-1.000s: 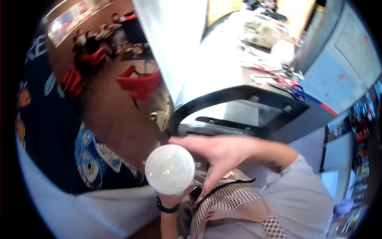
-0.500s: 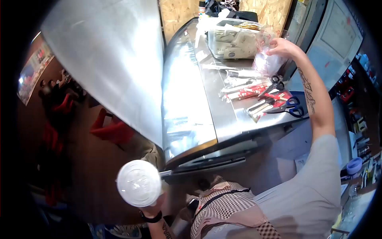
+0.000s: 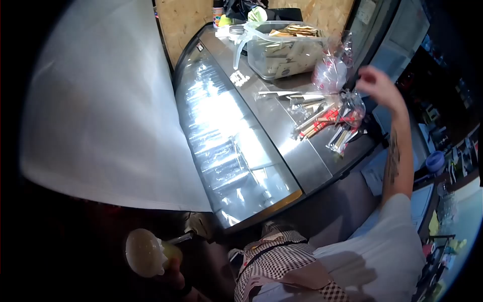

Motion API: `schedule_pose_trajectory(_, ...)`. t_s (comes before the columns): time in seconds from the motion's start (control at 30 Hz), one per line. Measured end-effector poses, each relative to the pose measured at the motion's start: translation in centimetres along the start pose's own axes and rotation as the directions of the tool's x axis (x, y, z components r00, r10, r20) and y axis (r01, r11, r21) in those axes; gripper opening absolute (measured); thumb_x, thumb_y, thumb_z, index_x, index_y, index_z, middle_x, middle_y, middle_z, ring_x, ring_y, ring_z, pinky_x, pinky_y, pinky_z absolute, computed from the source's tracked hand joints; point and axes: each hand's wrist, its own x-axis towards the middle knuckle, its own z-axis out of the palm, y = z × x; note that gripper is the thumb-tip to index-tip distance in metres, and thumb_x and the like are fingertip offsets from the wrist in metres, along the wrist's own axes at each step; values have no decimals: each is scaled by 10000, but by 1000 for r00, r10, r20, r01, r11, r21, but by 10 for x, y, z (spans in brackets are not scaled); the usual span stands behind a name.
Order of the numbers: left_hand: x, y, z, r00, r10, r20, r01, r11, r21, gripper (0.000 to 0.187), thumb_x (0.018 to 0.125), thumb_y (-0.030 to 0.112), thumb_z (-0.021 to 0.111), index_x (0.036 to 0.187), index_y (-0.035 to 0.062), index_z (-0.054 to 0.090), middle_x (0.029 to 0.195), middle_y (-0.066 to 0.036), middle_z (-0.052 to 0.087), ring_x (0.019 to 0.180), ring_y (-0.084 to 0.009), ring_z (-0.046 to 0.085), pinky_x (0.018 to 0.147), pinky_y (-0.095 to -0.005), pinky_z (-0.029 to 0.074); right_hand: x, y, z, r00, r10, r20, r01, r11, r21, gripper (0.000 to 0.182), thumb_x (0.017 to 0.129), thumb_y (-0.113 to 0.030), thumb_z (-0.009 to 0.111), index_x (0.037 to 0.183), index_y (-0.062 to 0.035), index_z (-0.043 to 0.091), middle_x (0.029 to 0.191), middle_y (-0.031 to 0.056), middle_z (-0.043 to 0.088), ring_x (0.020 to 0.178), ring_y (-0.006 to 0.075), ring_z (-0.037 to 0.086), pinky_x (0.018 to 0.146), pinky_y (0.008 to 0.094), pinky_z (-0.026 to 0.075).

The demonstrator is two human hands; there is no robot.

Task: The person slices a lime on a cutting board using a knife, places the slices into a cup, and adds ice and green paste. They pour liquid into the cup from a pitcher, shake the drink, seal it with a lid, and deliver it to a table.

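My left hand [image 3: 174,276], low at the left, is wrapped round a lidded drink cup [image 3: 172,251] with pale yellowish contents. Its round lid [image 3: 143,252] faces up toward me. Over the right end of the metal counter, my right hand [image 3: 381,89] is blurred, its fingers loosely curled with a gap between them. Nothing shows in its grasp. Just left of it stands a clear plastic bag [image 3: 329,74] of whitish things. Below it, a crumpled clear bag [image 3: 353,108] lies over the scissors. Wrapped chopsticks [image 3: 319,122] in red and white sleeves lie beside these.
A clear plastic bin [image 3: 287,58] of paper packets stands at the back of the counter [image 3: 309,173]. A shiny glossy panel [image 3: 226,136] runs along the counter's left side, beside a large pale sheet [image 3: 110,116]. A spray can [image 3: 217,14] stands at the far back.
My right hand has come away from the bag of whitish things toward the right. The crumpled clear bag now covers the scissors. My left hand has lowered and tilted the cup. The view has turned.
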Motion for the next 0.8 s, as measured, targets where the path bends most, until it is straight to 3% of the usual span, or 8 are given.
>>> schedule_pose_trajectory(0.07, 9, -9, -8, 1000, -3, 11, 3, 1000, -17, 788, 793, 265, 831, 1447, 7, 476, 1401, -173, 564, 1240, -332, 581, 1013, -464, 523, 57, 7, -3, 965, -228, -132, 233, 972, 21, 493, 881, -328, 757, 1220, 15, 654, 1024, 120, 730, 932, 199, 686, 838, 320, 541)
schedule_pose_trajectory(0.13, 13, -16, -13, 1000, -9, 17, 10, 999, -41, 795, 806, 276, 824, 1460, 6, 462, 1414, -178, 554, 1250, -336, 575, 1014, -468, 526, 92, -13, 9, 991, -46, 127, 62, 990, -129, 580, 929, -349, 712, 1354, 26, 587, 1119, 155, 713, 977, 211, 673, 890, 332, 528)
schedule_pose_trajectory(0.2, 12, -22, -15, 1000, -15, 16, 16, 999, -49, 811, 813, 283, 821, 1474, 5, 442, 1427, -180, 543, 1257, -337, 570, 1016, -469, 526, 115, -7, 32, 985, -62, 160, 128, 887, -445, 613, 911, -373, 711, 1368, 16, 587, 1196, 195, 695, 1039, 278, 684, 926, 356, 534)
schedule_pose_trajectory(0.3, 0, -30, -18, 1000, 4, -4, -4, 1000, -18, 847, 805, 287, 826, 1492, 8, 414, 1440, -180, 534, 1265, -336, 567, 1025, -469, 521, 115, -32, 25, 919, 226, 323, -90, 918, -385, 659, 880, -404, 731, 1370, 14, 589, 1227, 194, 685, 1074, 301, 679, 905, 404, 552)
schedule_pose_trajectory(0.63, -4, -1, 14, 995, -90, 33, 93, 986, -141, 932, 804, 362, 811, 1540, 32, 343, 1493, -190, 479, 1329, -339, 520, 1078, -484, 484, 119, 5, -2, 995, -89, 44, 90, 996, -11, 647, 835, -345, 783, 1366, -27, 597, 1148, 108, 685, 1001, 177, 631, 814, 322, 508)
schedule_pose_trajectory(0.67, -4, 1, 17, 996, -85, 37, 89, 986, -139, 926, 809, 376, 795, 1541, 35, 342, 1496, -189, 478, 1331, -340, 519, 1077, -486, 485, 136, 23, -3, 974, -113, 195, 102, 993, 65, 600, 844, -248, 780, 1360, -5, 592, 1095, 75, 675, 998, 153, 620, 822, 274, 490)
schedule_pose_trajectory(0.77, 1, 10, 35, 993, -90, 76, 100, 986, -136, 910, 824, 420, 749, 1546, 45, 339, 1502, -188, 474, 1334, -343, 518, 1073, -490, 488, 125, 30, -22, 963, -234, 132, 175, 918, 356, 574, 897, -204, 710, 1406, 8, 549, 1215, 81, 655, 1083, 134, 616, 909, 288, 507)
schedule_pose_trajectory(0.8, 0, 15, 43, 991, -91, 94, 102, 987, -127, 905, 830, 434, 733, 1547, 48, 339, 1504, -187, 472, 1335, -344, 518, 1072, -492, 489, 131, 36, -27, 977, -212, -19, 212, 960, 181, 578, 917, -206, 680, 1434, 0, 525, 1286, 104, 645, 1172, 166, 614, 963, 296, 504)
